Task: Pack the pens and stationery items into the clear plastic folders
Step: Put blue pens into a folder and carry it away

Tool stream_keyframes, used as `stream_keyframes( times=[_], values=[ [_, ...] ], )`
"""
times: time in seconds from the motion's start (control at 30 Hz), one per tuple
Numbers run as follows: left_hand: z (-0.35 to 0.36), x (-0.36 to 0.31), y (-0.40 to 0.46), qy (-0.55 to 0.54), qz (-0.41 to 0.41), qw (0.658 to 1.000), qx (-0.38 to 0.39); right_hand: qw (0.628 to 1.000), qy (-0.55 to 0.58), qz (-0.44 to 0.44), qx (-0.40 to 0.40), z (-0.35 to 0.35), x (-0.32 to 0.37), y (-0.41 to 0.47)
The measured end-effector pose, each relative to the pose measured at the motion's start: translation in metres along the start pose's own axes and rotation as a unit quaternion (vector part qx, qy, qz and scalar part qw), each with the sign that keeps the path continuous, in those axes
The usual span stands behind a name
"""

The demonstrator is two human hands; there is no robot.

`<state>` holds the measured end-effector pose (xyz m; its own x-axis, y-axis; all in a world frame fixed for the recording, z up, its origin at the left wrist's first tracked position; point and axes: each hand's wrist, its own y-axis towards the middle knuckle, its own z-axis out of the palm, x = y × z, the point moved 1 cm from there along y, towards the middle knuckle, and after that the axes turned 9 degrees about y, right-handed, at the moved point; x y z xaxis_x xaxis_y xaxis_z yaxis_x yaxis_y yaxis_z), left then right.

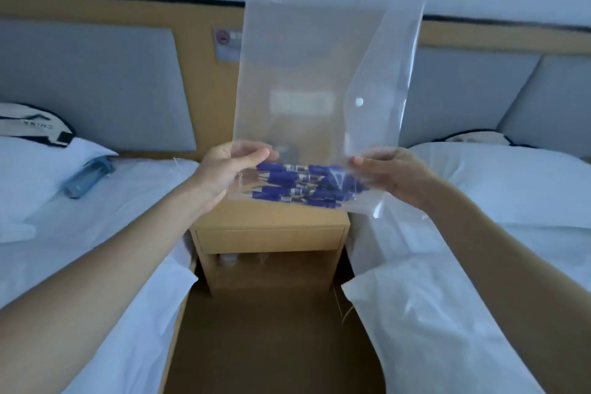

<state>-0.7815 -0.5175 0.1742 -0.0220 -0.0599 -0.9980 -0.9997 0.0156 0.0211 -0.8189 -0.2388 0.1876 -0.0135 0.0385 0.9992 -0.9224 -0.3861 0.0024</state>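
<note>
Up close, the left hand (228, 169) pinches the lower left edge of a clear plastic folder (297, 80), thumb in front and fingers curled behind the sheet, while the right hand (388, 174) grips the lower right side the same way, fingers bent around the plastic. Both hands hold the folder upright in the air, above a wooden nightstand (271, 240) that stands between two beds (447, 313) with white sheets. A bundle of blue pens (307, 184) lies crosswise at the bottom of the folder, between the two hands. The folder's flap (383, 73), with a round snap button (359, 101), stands loose and curls open along the right side, so the folder looks unsealed. A likely risk from here: if the folder tips toward the open side, the pens could slide out and drop to the nightstand or floor. The thin plastic may also buckle under the pens' weight, loosening either grip. A blue water bottle (88, 176) lies on the left bed near a pillow (41, 166).
</note>
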Motion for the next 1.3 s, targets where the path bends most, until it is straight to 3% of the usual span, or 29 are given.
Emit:
stream_keyframes(
  times=[0.2, 0.4, 0.5, 0.67, 0.8, 0.93, 1.1, 1.2, 1.3],
  values=[
    [0.037, -0.119, -0.029, 0.013, -0.015, 0.997, 0.077, 0.996, 0.035, -0.049, -0.068, -0.014, 0.118, -0.051],
    [0.071, -0.186, -0.047, -0.02, 0.08, 0.997, 0.005, 0.993, 0.083, -0.083, 0.025, -0.039, 0.194, -0.106],
    [0.079, -0.195, -0.049, -0.017, 0.1, 0.995, 0.007, 0.997, 0.044, -0.069, 0.012, -0.038, 0.189, -0.127],
    [0.085, -0.19, -0.035, 0.02, 0.084, 0.996, 0.023, 0.989, -0.034, -0.08, -0.118, -0.036, 0.171, -0.125],
    [0.087, -0.197, -0.035, 0.008, 0.101, 0.992, 0.072, 0.991, -0.073, -0.04, -0.104, -0.042, 0.186, -0.133],
    [0.088, -0.206, -0.046, -0.011, 0.136, 0.981, 0.138, 0.993, -0.067, -0.062, -0.079, -0.04, 0.202, -0.155],
    [0.094, -0.205, -0.061, -0.042, 0.121, 0.971, 0.204, 0.976, -0.035, -0.127, -0.174, -0.025, 0.216, -0.166],
    [0.09, -0.208, -0.063, -0.011, 0.147, 0.977, 0.157, 0.971, -0.023, -0.123, -0.201, -0.017, 0.218, -0.169],
    [0.091, -0.204, -0.056, 0.07, 0.154, 0.98, 0.103, 0.957, -0.089, -0.09, -0.262, -0.009, 0.208, -0.161]
  ],
)
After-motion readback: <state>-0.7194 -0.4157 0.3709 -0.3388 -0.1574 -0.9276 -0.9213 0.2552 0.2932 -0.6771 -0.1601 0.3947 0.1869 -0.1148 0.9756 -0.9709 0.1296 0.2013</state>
